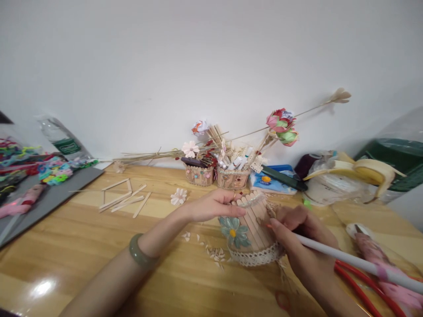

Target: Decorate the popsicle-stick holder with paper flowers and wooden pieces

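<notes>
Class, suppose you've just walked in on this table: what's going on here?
A person's left hand grips the upper part of a basket made of wooden sticks, with a blue-green flower and white lace on it. The right hand holds a long white rod close to the basket's side. Small pale scraps lie on the table, and two decorated boxes stand near the wall.

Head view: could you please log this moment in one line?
Left hand: holding stick basket; right hand: holding white rod, tip near basket; teal flower: on basket
</notes>
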Available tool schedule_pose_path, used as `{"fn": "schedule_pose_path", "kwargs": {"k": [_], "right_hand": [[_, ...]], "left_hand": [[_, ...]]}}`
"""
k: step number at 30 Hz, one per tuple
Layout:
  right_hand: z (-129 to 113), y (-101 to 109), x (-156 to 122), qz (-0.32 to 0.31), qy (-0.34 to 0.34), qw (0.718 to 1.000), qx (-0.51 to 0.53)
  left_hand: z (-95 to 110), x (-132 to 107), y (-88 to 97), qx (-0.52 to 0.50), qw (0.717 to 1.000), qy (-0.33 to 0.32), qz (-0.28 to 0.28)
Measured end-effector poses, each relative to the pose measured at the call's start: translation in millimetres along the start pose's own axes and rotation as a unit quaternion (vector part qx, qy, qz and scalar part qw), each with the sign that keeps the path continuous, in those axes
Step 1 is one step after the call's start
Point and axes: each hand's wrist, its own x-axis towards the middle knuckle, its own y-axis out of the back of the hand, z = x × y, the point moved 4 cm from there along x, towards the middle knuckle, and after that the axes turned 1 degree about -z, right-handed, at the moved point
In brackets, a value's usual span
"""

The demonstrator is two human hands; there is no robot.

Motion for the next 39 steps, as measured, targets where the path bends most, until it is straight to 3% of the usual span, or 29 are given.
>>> {"fn": "schedule_pose_path", "kwargs": {"k": [9, 17, 30, 39], "right_hand": [[-4.5, -0.9, -0.6, 0.010, 0.037, 0.997, -0.071], [-3.9, -1.4, -0.1, 0.013, 0.048, 0.996, -0.072], [-6.0, -2.7, 1.2, -0.005, 0.036, 0.998, -0.058], [-2.4, 1.4, 2.5, 0.028, 0.018, 0.998, -0.058]], "left_hand": [[0.3, -0.5, -2.0, -0.046, 0.999, -0.003, -0.004], [0.2, -0.7, -2.1, -0.047, 0.999, 0.001, 0.003], [-0.2, -1.9, -2.0, -0.038, 0.999, -0.009, -0.007], [1.4, -1.2, -2.8, -0.033, 0.999, -0.013, -0.005]]}}
